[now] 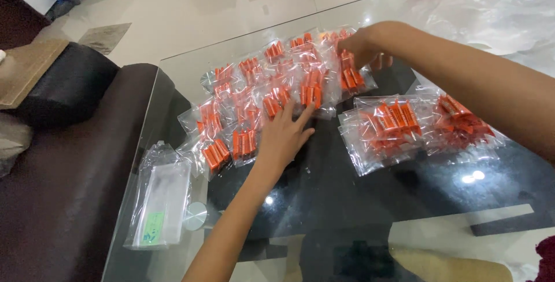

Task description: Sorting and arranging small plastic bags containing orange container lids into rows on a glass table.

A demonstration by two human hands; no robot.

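Basically left hand (284,134) lies flat, fingers spread, pinning packets (277,94) in rows; right hand (361,45) curls onto far packet (350,76), grip unclear.

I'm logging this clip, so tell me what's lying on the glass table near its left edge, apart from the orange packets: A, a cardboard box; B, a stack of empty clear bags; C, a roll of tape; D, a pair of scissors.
B: a stack of empty clear bags lies flat by the glass table edge.

a glass table (347,241) carries clear packets of orange sticks (272,94) and a stack of empty clear bags (159,201).
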